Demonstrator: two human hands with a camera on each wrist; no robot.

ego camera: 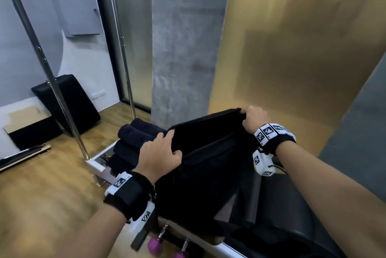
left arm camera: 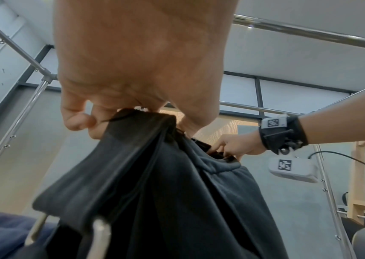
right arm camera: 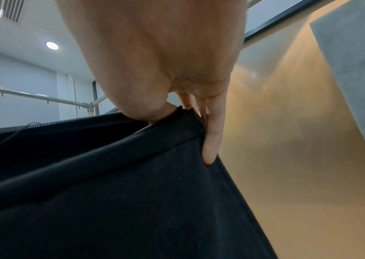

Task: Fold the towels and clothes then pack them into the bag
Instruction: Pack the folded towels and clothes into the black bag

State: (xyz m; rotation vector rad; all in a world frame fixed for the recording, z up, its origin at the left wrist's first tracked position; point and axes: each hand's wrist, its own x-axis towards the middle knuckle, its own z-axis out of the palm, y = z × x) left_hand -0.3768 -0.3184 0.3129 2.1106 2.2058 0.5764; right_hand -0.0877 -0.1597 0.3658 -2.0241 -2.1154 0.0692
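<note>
Several rolled dark towels (ego camera: 133, 142) sit stacked far left, just beside the black bag (ego camera: 208, 165) (soft fabric, looks light, sags between grips). My left hand (ego camera: 160, 153) has fingers curled over the near-left rim, my right hand (ego camera: 253, 120) is clamped on the far corner by the zipper. I'd hold it by the stiffer zipper hem.

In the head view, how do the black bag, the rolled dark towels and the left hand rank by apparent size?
1. black bag, clearly largest.
2. and 3. rolled dark towels and left hand: they look alike, and the hand is nearer the camera, so I do not rank them.
</note>
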